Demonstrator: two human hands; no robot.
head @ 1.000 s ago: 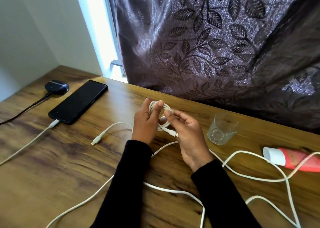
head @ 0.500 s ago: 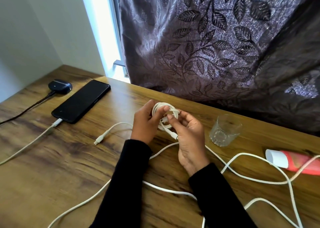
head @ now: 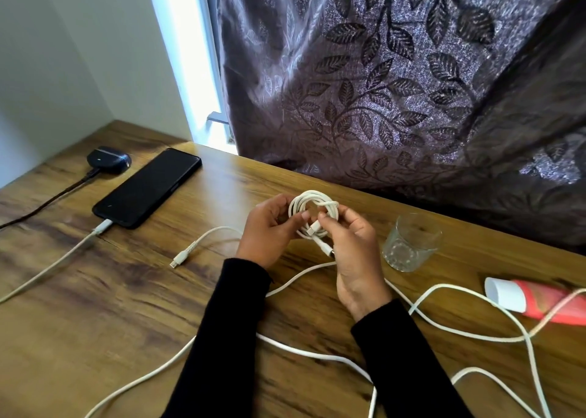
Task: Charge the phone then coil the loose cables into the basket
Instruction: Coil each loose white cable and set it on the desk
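A black phone (head: 147,187) lies face up at the left of the wooden table, with a white charging cable (head: 47,270) plugged into its near end. Between both hands, above the table's middle, is a small white cable coil (head: 312,203). My left hand (head: 268,230) grips the coil's left side. My right hand (head: 353,246) pinches the coil's plug end against the loops. Another white cable end (head: 184,256) lies loose on the table left of my left hand. Long white cables (head: 444,329) sprawl over the near and right table. No basket is in view.
A black earbud case (head: 109,159) with a dark cord sits beyond the phone. A clear glass (head: 410,243) stands right of my hands. A red tube with a white cap (head: 539,300) lies at the right edge. A dark leaf-patterned curtain (head: 396,84) hangs behind the table.
The coil has been turned so its round loop now faces up, and my right hand's fingers have moved the plug end in against the loops. The view has shifted slightly.
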